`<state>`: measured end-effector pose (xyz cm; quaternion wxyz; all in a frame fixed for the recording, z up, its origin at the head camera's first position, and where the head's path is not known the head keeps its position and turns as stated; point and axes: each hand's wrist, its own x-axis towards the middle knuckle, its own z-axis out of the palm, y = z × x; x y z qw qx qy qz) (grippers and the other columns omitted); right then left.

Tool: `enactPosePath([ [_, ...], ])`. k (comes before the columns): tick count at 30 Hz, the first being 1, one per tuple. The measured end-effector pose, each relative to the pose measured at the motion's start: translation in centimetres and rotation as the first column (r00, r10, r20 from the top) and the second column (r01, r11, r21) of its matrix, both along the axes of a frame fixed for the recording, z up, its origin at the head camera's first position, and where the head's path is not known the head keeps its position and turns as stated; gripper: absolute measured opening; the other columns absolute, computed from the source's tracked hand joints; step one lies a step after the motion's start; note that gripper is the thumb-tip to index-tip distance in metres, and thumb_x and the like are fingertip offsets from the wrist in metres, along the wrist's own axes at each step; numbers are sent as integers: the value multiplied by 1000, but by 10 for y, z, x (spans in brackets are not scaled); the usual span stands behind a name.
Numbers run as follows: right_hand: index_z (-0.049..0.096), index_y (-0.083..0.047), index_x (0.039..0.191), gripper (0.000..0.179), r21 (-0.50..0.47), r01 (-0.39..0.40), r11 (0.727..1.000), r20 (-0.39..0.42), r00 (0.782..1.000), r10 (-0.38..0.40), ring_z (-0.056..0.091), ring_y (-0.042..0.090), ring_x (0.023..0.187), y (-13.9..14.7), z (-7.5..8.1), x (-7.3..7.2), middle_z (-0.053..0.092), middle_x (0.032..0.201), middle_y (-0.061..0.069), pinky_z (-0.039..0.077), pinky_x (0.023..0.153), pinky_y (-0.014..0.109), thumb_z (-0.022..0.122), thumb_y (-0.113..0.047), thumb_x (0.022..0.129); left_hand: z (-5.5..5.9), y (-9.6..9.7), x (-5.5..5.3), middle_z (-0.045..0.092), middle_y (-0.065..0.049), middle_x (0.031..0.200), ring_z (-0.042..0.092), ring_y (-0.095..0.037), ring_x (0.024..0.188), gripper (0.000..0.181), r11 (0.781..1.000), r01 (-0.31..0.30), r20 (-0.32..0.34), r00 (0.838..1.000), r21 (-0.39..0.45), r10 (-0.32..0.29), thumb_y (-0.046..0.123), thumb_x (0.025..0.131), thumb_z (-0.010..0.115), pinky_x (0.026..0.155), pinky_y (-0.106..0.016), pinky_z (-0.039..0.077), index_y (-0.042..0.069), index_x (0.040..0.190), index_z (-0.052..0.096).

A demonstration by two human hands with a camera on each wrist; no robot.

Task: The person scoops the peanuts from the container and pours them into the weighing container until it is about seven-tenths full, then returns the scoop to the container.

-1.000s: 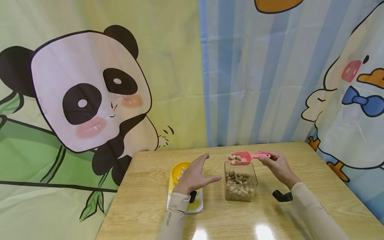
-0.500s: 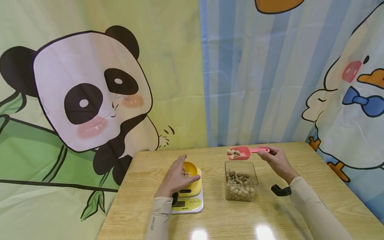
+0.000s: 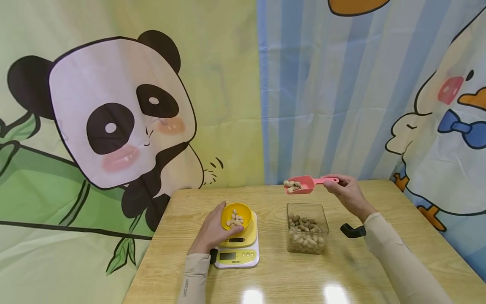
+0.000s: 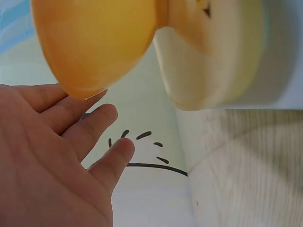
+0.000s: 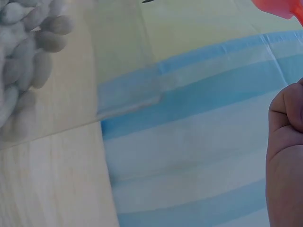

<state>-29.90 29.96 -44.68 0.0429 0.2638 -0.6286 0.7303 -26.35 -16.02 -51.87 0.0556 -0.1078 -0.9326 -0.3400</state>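
My right hand grips the handle of a pink scoop, which carries several peanuts above and behind a clear square container. The right wrist view catches only part of that hand and a corner of the scoop. To the left, a yellow bowl with peanuts in it rests on a yellow and white kitchen scale. Beside the bowl is my left hand, thumb along the near side. In the left wrist view its fingers extend loosely at the bowl's rim.
More peanuts lie in the clear container, to the right of the scale on the wooden table. Behind the table hangs a curtain with a panda and a duck printed on it.
My left hand has moved left, from over the scale to the bowl's left side, uncovering the bowl and display. My right hand has raised the scoop of peanuts from the container's rim, slightly leftward.
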Motion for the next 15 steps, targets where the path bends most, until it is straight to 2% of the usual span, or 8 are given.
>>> enactPosePath([
  [4, 69, 7, 121, 23, 8, -4, 1000, 5, 1000, 4, 55, 10, 84, -4, 10, -2, 67, 102, 3, 54, 75, 21, 55, 1, 103, -2, 1, 0, 35, -8, 162, 38, -34, 144, 116, 1000, 1, -1, 1000, -16, -1, 70, 73, 78, 116, -54, 34, 13, 161, 28],
  [8, 70, 6, 120, 22, 19, 4, 1000, 0, 1000, -4, 55, 10, 83, -12, 17, -6, 67, 102, 4, 54, 73, 20, 58, -1, 102, -4, 1, 0, 35, -9, 162, 38, -34, 144, 117, 1000, -1, -3, 1000, -21, 1, 73, 72, 76, 116, -55, 34, 14, 161, 28],
  [15, 70, 6, 120, 23, -15, -48, 999, 0, 999, 48, 47, 10, 76, -33, 22, -15, 60, 89, 0, 46, 66, 21, 58, 0, 102, -6, 0, -1, 35, -7, 162, 38, -33, 144, 117, 1000, 2, -7, 1000, -13, -2, 74, 72, 76, 116, -54, 34, 14, 161, 28],
])
